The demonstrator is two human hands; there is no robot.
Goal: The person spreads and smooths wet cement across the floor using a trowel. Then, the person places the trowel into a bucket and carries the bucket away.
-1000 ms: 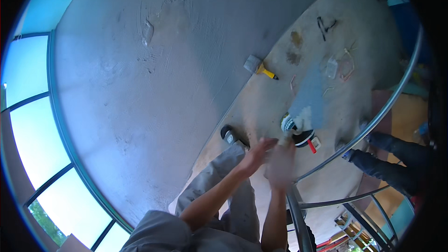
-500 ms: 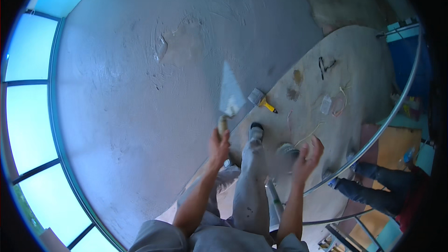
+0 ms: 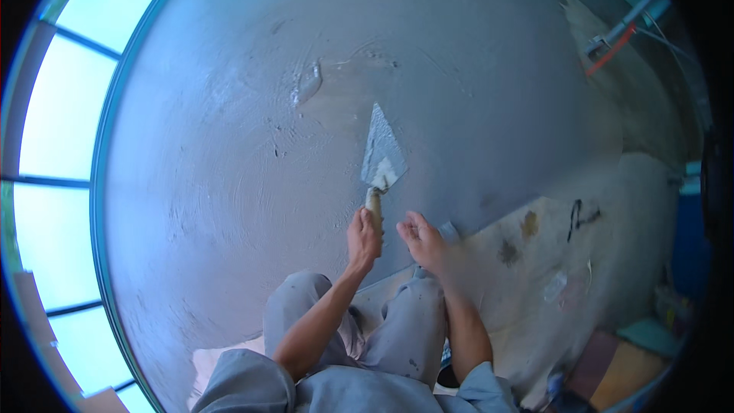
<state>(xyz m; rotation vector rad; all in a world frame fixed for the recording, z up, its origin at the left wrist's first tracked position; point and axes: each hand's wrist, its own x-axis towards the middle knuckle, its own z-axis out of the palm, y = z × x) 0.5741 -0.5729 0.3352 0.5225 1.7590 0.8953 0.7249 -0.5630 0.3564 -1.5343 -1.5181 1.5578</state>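
Observation:
My left hand [image 3: 362, 242] is wrapped round the pale handle of a pointed trowel [image 3: 382, 149]. Grey-white residue covers the blade, which points away from me over the smooth, wet grey floor layer [image 3: 229, 191]. Just right of the handle, my right hand [image 3: 424, 243] holds nothing, its fingers partly bent and apart. Behind that hand shows a bit of the wide brush [image 3: 449, 229]; its yellow handle is out of sight. Beyond the trowel's tip lies a rough patch [image 3: 336, 95] in the grey layer, with a raised wet lump [image 3: 309, 86] at its left edge.
Bright framed windows [image 3: 57, 122] curve along the left. To the right, a lighter floor area [image 3: 527, 275] carries stains, a dark strap-like item [image 3: 575, 218] and a clear plastic piece [image 3: 555, 287]. A metal pole [image 3: 631, 15] and a red strip [image 3: 612, 52] show at the far right.
My view has shifted and I am lower, knees bent. My right hand has come in from the right, close to the trowel handle. The trowel stays in my left hand.

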